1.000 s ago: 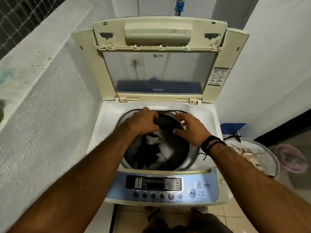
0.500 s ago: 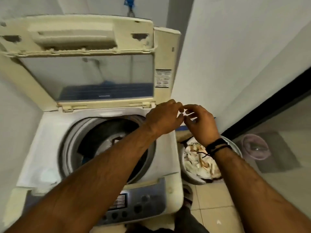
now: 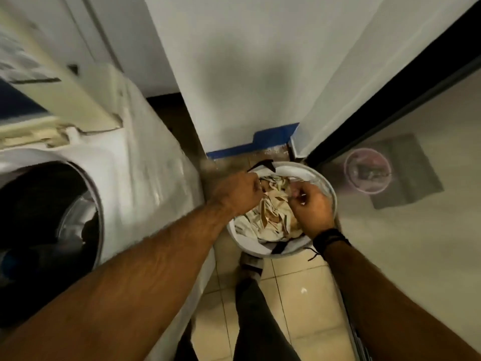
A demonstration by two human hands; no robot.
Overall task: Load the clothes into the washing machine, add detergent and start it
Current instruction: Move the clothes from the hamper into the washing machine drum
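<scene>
A white wall (image 3: pixel 247 61) fills the upper middle, with a strip of blue tape (image 3: pixel 263 143) along its foot. Below lies a floor (image 3: pixel 299 295) of pale square tiles. To the right, a dark frame (image 3: pixel 385 100) edges a glass panel (image 3: pixel 416 243), and through the glass a round pink tub (image 3: pixel 367 171) shows, blurred, on a grey mat (image 3: pixel 413 183).

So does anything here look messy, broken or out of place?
Little stands out. A black strap hangs over the far rim of the round white laundry basket on the floor, and the blue strip at the wall's foot has an uneven edge. No spill shows.
</scene>
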